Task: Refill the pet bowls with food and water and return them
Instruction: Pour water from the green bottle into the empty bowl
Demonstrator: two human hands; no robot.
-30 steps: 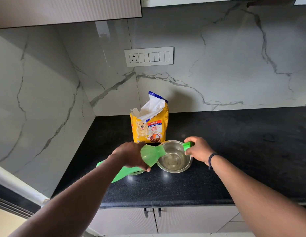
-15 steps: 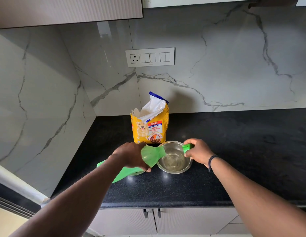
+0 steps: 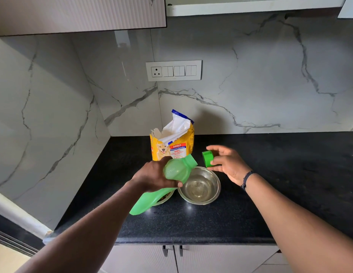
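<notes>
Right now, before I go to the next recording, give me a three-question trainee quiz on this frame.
1. True or false: the green bottle stands upright on the black counter.
2. Which hand holds the green cap? A) left hand B) right hand C) neither
3. Fill in: the steel bowl under the bottle's mouth holds ____.

Key:
1. False. The left hand holds it tilted above the counter, mouth towards the bowl.
2. B. The right hand has the cap in its grip, off the bottle.
3. Water. A second bowl is mostly hidden behind the bottle, and the dog food bag stands open behind both.
</notes>
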